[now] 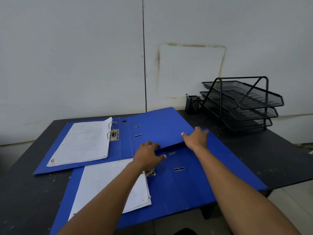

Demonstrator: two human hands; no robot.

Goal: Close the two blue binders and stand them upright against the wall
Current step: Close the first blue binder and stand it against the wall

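Two blue binders lie open on a black table. The far binder [157,128] has white pages [84,143] on its left half beside metal rings [113,131]. Its right cover is raised a little off the near binder. My right hand [196,138] grips that cover's front right corner. My left hand [149,154] rests on the same cover's front edge, fingers curled over it. The near binder [194,180] lies flat and overhangs the table's front edge. It holds white pages [108,187], and my left forearm partly hides its ring clip [150,173].
A black mesh three-tier paper tray [242,102] stands at the back right of the table [271,153], with a black mesh pen cup [192,104] to its left. A pale wall [84,56] rises behind the table.
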